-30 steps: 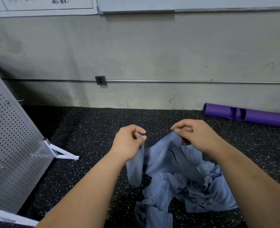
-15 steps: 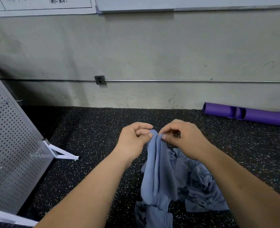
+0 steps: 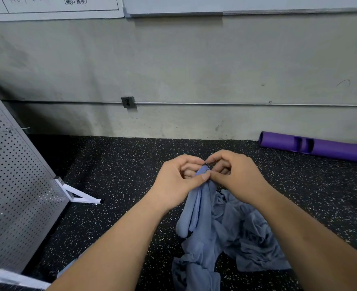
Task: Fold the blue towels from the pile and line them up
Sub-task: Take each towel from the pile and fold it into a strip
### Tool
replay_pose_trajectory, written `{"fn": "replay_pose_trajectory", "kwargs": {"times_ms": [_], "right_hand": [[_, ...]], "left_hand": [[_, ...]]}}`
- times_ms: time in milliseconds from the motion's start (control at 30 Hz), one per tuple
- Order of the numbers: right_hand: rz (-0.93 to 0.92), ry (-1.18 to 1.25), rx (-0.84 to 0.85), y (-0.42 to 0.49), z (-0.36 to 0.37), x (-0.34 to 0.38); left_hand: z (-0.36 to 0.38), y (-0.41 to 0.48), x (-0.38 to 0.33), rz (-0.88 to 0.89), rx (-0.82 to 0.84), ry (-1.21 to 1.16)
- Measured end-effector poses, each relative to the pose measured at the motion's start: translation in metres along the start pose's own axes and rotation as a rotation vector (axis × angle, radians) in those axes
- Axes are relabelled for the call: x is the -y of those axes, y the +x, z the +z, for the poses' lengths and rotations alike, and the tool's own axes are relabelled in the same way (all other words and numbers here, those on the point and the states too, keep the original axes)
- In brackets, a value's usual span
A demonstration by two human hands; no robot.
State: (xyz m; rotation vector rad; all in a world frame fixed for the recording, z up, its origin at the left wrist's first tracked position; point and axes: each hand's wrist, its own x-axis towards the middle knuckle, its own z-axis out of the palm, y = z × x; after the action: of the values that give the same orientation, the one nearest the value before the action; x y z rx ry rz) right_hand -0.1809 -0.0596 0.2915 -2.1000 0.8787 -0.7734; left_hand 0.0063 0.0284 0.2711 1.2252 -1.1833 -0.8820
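At centre, above the floor (image 3: 121, 164): left hand (image 3: 177, 181) and right hand (image 3: 236, 175) touching, towel (image 3: 196, 206) pinched between, hanging below. Beneath and rightward, on the floor, the pile (image 3: 246, 238). Far left, a leaning perforated panel (image 3: 16, 175); far right, along the wall (image 3: 173, 70) behind, a roller (image 3: 320, 145).

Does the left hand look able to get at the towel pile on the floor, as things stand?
Probably yes. The pile lies just below the left hand, with only the held towel hanging between. But this hand, like the right hand, pinches that towel and must first let go.
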Motion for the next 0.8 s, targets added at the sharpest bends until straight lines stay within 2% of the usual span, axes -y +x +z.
{"fn": "replay_pose_trajectory", "kwargs": {"times_ms": [533, 667, 800], "right_hand": [[0.016, -0.058, 0.124, 0.001, -0.004, -0.008], [0.050, -0.012, 0.233, 0.003, -0.003, -0.013], [0.042, -0.076, 0.210, 0.003, 0.001, -0.018]], "left_hand": [[-0.005, 0.001, 0.008, 0.079, 0.053, 0.391], [-0.009, 0.000, 0.004, 0.113, 0.001, 0.413], [-0.012, -0.001, 0.004, 0.117, 0.064, 0.443]]}}
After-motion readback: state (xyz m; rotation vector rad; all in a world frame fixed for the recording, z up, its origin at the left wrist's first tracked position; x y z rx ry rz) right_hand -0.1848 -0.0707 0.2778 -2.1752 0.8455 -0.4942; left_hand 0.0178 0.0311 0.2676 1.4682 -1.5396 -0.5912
